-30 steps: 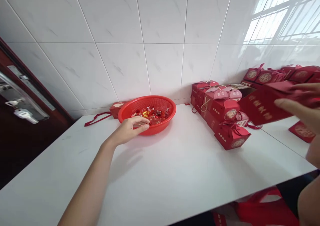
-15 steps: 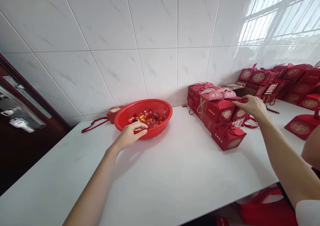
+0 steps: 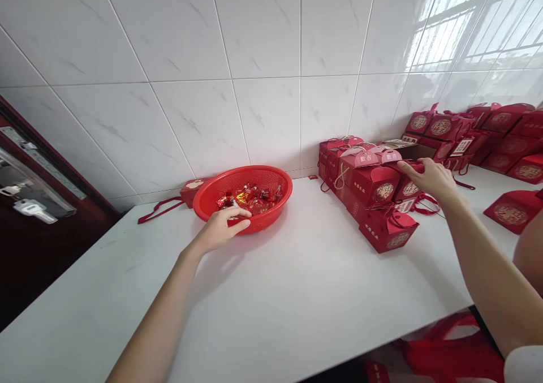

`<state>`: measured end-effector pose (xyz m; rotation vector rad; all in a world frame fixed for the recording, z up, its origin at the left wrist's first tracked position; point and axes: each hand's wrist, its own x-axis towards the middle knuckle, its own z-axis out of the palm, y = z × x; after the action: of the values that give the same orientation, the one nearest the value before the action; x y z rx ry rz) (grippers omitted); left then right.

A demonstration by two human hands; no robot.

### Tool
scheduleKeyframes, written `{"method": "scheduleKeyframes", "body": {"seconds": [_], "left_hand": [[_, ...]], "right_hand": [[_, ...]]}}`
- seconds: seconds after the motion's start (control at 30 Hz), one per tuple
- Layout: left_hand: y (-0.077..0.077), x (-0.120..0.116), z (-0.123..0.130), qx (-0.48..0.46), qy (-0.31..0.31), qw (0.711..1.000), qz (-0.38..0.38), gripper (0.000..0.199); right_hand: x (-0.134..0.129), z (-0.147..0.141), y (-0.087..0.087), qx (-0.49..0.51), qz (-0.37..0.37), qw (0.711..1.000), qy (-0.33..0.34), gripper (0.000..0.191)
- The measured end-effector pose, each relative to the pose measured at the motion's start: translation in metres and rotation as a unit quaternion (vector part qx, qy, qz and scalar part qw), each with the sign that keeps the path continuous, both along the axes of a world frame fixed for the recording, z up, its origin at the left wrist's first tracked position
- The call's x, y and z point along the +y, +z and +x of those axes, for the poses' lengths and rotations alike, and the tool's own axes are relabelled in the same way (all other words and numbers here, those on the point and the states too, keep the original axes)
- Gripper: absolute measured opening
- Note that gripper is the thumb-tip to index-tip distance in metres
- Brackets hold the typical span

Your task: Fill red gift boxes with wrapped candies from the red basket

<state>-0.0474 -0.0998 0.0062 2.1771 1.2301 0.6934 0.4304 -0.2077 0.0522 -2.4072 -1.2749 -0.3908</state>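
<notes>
My left hand (image 3: 223, 226) rests at the near rim of a red plastic colander (image 3: 271, 220), with the thumb apart from the fingers. Wrapped candies (image 3: 254, 196) lie inside the colander, and some fingertips are hidden past the rim. On the right, my right hand (image 3: 433, 177) is at the top of a red gift box (image 3: 409, 189), thumb and fingers around its upper part. That box stands among several stacked red gift boxes (image 3: 373, 186) with pink flaps and gold round emblems. A lower box (image 3: 392, 233) juts out at the front of the stack.
A small red box (image 3: 193, 188) with a ribbon sits behind the colander by the tiled wall (image 3: 267, 117). More red boxes (image 3: 504, 134) are piled at the far right. Another person's arm (image 3: 530, 253) shows at the right edge. A red bag (image 3: 453, 354) is below the white table (image 3: 271, 304).
My right hand has shifted slightly to the right and its fingers sit differently at the box top. My left hand stays at the colander rim. The view has tilted a little.
</notes>
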Motion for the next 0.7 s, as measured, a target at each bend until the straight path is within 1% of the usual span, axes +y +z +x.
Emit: {"method": "scheduleKeyframes", "body": {"seconds": [0.07,0.1,0.17,0.27,0.33,0.4,0.47,0.53,0.6,0.63,0.7], "left_hand": [[-0.001,0.001,-0.001,0.002,-0.004,1.0,-0.003,0.046],[-0.001,0.001,-0.001,0.003,-0.006,1.0,-0.005,0.045],[-0.001,0.001,-0.001,0.004,-0.01,1.0,-0.009,0.044],[-0.001,0.0,-0.001,0.005,-0.009,1.0,-0.009,0.042],[0.0,-0.001,-0.001,0.006,-0.007,1.0,-0.007,0.041],[0.0,-0.001,0.0,0.008,-0.005,1.0,-0.006,0.04],[-0.001,-0.001,0.0,0.01,-0.006,1.0,-0.007,0.039],[-0.002,0.0,-0.001,0.009,-0.006,1.0,-0.006,0.039],[-0.003,0.001,-0.002,0.008,-0.005,1.0,-0.005,0.039],[-0.004,0.002,-0.002,0.007,-0.004,1.0,-0.003,0.039],[-0.005,0.003,-0.003,0.008,-0.004,1.0,-0.002,0.04]], "right_hand": [[-0.002,-0.011,0.003,0.063,0.024,0.997,-0.033,0.079],[-0.003,-0.018,0.005,0.083,0.044,0.995,-0.033,0.076],[-0.005,-0.032,0.007,0.084,0.089,0.992,0.003,0.069],[-0.005,-0.052,0.0,0.037,0.126,0.986,0.105,0.059],[-0.003,-0.063,-0.013,-0.017,0.127,0.977,0.172,0.049],[0.001,-0.075,-0.03,-0.064,0.111,0.962,0.24,0.037],[0.007,-0.088,-0.051,-0.105,0.085,0.938,0.321,0.03],[0.013,-0.098,-0.069,-0.147,0.071,0.908,0.386,0.028],[0.02,-0.103,-0.082,-0.183,0.089,0.892,0.403,0.028],[0.023,-0.103,-0.085,-0.197,0.102,0.892,0.394,0.027],[0.028,-0.098,-0.086,-0.213,0.12,0.901,0.359,0.026]]}}
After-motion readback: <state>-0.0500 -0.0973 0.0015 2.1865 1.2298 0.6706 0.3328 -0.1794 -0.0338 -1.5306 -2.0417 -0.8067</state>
